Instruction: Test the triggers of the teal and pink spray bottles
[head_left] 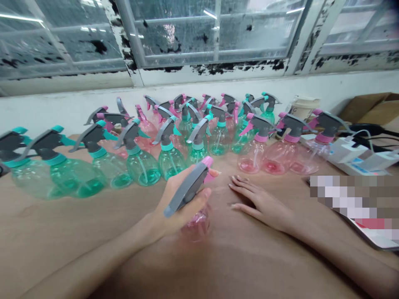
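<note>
My left hand (181,195) is wrapped round the neck of a pink spray bottle (197,226), just under its grey head with a pink nozzle. The bottle is upright at the middle of the wooden table, its lower part slightly blurred. To the right of it, my right hand (262,203) lies flat on the tabletop with its fingers stretched out, holding nothing. Beyond my left hand stands a row of green spray bottles (143,168) with grey and teal heads. Past my right hand are three clear pink spray bottles (251,155) in a row.
More pink and green spray bottles (220,133) crowd the back by the wall. At right are a power strip with white chargers (352,149), black cables, a white cup (304,107), a cardboard box (370,108) and a pixelated flat device (369,234). Windows rise behind.
</note>
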Demonstrator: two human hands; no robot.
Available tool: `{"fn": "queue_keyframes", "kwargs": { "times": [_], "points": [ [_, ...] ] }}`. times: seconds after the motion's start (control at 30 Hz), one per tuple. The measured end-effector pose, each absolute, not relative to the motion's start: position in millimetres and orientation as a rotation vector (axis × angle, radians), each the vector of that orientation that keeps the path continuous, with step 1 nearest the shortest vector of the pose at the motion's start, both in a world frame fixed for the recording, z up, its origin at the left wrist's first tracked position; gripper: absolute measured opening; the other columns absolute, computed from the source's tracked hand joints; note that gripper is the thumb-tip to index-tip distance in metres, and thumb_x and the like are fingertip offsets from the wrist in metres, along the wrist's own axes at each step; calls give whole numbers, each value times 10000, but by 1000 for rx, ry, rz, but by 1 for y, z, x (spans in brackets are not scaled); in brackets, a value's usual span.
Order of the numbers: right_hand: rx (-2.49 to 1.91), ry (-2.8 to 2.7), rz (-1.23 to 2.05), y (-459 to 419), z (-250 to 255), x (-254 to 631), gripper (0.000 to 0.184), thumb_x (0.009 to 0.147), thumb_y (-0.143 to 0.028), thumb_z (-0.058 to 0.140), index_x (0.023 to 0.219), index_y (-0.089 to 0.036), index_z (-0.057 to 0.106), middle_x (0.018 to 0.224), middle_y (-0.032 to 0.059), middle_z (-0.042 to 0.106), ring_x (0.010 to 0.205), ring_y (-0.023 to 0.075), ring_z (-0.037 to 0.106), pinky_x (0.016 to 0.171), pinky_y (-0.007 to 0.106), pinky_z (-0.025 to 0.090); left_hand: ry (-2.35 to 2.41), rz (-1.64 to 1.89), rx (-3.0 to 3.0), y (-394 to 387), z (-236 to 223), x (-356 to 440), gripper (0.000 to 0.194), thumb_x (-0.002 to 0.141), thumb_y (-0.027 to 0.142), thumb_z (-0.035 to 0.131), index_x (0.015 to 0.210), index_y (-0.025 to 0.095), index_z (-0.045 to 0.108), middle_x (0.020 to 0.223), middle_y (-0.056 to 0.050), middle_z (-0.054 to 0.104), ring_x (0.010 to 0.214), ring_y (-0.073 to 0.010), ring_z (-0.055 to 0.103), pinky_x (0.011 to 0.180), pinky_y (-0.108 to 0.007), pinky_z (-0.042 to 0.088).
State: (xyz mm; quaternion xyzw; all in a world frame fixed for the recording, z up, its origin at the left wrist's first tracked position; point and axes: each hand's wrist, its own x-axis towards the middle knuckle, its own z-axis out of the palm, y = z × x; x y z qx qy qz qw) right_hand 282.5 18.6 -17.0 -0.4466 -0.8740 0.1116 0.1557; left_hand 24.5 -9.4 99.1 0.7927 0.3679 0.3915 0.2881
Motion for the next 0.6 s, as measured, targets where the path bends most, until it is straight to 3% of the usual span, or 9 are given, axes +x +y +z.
{"fn": "queue_keyframes", "kwargs": {
  "times": [0.17,0.4,0.6],
  "points": [
    [-1281,-2512,319,18,-17,283,664,926,-592,415,1430,-161,435,1540,91,323,1434,256,268,1169,487,263,972,1038,2191,-9,97,23,291,861,253,493,1128,243,607,737,24,534,558,-131,454,571,-264,410],
    [-1266,-2483,335,18,-16,283,650,922,-581,439,1433,-179,433,1529,95,344,1428,268,282,1161,508,272,989,994,2120,-9,95,23,353,854,302,490,1186,240,590,889,-24,623,605,-137,496,650,-282,486],
    [-1228,-2455,345,18,-19,284,616,920,-557,468,1441,-232,421,1530,75,350,1425,276,287,1154,523,282,944,998,2109,-9,96,24,299,859,305,499,1131,235,601,775,6,574,537,-121,425,596,-269,465]
  ]
}}
